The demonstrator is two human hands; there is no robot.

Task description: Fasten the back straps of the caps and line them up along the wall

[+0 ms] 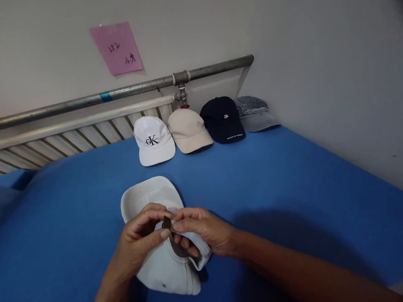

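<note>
A pale, whitish baseball cap (168, 271) lies on the blue surface, its brim pointing away from me and its back strap facing me. My left hand (138, 237) pinches a small brown metal-looking buckle (166, 223) on that strap between thumb and fingers. From the right, my right hand (201, 228) grips the cap's strap (195, 240) close beside the buckle, thumb on top and the other fingers curled under it. The strap's end at the buckle is partly hidden by the fingers.
Along the back stand a white cap (153, 142), a beige cap (190, 131), a black cap (223, 120) and a grey cap (256, 113). Behind them run a radiator (84, 131) and a metal pipe (132, 87). A pink paper (117, 49) hangs on the wall.
</note>
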